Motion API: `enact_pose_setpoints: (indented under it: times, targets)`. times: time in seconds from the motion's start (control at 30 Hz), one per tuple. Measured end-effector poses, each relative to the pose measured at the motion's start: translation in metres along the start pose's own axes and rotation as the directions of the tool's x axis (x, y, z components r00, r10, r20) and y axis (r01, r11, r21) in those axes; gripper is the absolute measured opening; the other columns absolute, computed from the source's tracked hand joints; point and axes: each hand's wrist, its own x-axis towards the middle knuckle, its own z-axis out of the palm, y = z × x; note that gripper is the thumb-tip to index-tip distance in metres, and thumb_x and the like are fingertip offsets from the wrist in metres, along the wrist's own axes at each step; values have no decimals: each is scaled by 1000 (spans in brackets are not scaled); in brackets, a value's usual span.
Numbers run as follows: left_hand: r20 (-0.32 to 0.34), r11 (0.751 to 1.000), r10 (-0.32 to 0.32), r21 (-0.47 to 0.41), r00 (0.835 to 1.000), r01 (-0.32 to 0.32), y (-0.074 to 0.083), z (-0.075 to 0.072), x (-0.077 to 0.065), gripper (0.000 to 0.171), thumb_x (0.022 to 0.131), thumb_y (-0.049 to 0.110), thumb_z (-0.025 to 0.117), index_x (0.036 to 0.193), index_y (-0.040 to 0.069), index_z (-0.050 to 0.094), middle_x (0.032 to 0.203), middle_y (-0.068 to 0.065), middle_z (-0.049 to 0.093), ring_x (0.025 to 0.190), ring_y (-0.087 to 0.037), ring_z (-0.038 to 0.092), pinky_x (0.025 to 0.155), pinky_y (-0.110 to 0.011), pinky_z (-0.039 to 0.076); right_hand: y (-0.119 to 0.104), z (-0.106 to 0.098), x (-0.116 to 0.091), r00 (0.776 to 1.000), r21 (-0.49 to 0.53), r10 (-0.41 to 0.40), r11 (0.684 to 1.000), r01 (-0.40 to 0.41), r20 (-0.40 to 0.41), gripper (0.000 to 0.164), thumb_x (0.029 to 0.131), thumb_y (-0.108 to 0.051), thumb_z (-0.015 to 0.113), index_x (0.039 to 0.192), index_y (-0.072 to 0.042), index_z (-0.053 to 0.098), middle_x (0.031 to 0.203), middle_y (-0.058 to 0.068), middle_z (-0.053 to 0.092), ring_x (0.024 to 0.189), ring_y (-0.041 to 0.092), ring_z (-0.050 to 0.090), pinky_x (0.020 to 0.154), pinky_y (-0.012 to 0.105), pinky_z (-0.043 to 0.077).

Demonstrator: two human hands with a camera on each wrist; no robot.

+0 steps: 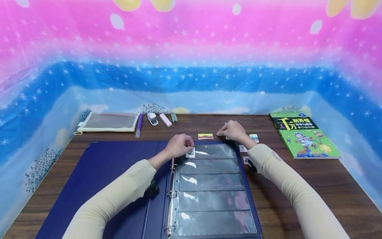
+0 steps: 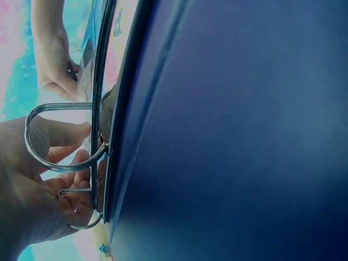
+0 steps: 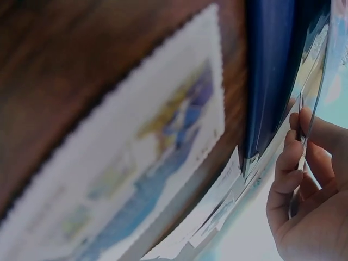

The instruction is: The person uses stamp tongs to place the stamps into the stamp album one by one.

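Note:
My left hand (image 1: 180, 145) is over the upper inner corner of a clear pocket page (image 1: 212, 182), its thumb and fingers pinching a small white-edged postage stamp (image 1: 190, 152). In the left wrist view the left hand (image 2: 32, 179) shows behind the metal binder rings (image 2: 35, 144), fingertips at the page edge. Beyond the top edge of the blue stamp album (image 1: 119, 159), my right hand (image 1: 234, 130) is low over the table. The right wrist view shows this right hand (image 3: 315, 190) gripping slim metal tweezers (image 3: 300, 155). Close by lies a red-and-yellow stamp (image 1: 205, 136).
More stamps (image 1: 243, 148) lie along the album's right edge. A green book (image 1: 307, 139) is at the right. At the back left are a mesh zip pouch (image 1: 108, 122), a purple pen (image 1: 139, 125), a white-and-black item (image 1: 152, 119), a pink bar (image 1: 165, 119) and a green block (image 1: 174, 117).

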Motion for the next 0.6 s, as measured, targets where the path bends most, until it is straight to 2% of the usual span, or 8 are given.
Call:
enact_pose_setpoints:
  times: [0.1,0.17,0.23,0.3,0.4,0.47,0.53,0.6]
  targets:
    - [-1,1000,2,0,1000,-2,0,0,0,4,80,15,70,79,11,68,72,-1,64,63,-10,53,63,-24,40,-2,-1,0,1000,-7,1,1000,-1,-13,22,86,-35,64,94,-19,76,118,8,67,83,21,63,51,24,32]
    - [0,1000,4,2,1000,-4,0,0,0,4,80,14,70,79,11,68,72,-1,64,63,-9,53,63,-24,40,-2,-2,-2,1000,-2,0,1000,0,-17,21,86,-35,64,94,-19,76,123,9,64,92,24,63,50,24,31]
    - [1,1000,1,2,1000,-1,0,0,0,4,80,15,70,79,12,67,72,-1,64,63,-9,54,63,-24,40,-3,-4,-3,1000,9,-4,1000,4,-24,21,86,-34,64,94,-18,76,123,9,64,88,25,62,48,24,30]
    - [2,1000,-6,4,1000,6,1,0,0,4,80,15,70,79,13,67,72,0,65,63,-9,54,63,-23,40,-3,-7,-5,999,22,-12,1000,13,-39,21,86,-33,63,94,-17,75,117,8,66,77,22,59,49,25,30]
    - [5,1000,-14,-2,1000,14,2,-2,0,5,80,16,69,78,13,67,72,0,64,63,-9,53,63,-23,39,-5,-13,-11,997,59,-19,998,23,-71,21,86,-33,63,93,-17,76,104,7,69,62,18,49,52,26,32]
    - [8,1000,-16,-8,1000,16,3,-2,-1,5,81,16,69,78,14,66,73,0,64,63,-9,53,63,-23,39,-7,-18,-15,996,86,-26,996,34,-85,21,86,-32,64,93,-17,76,99,7,69,63,15,47,56,27,35]
    - [7,1000,-13,-14,1000,13,3,-3,-1,4,82,16,68,79,13,66,73,-1,64,64,-10,53,63,-23,38,-9,-21,-19,997,118,-28,992,37,-78,20,85,-32,64,93,-16,76,96,8,68,64,18,46,59,29,36]
    - [7,1000,-13,-20,1000,13,4,-3,-2,4,82,16,67,79,13,66,74,-1,64,64,-10,53,63,-23,38,-10,-22,-24,998,143,-30,989,38,-57,20,85,-31,64,93,-16,75,99,8,69,69,18,50,62,29,37]
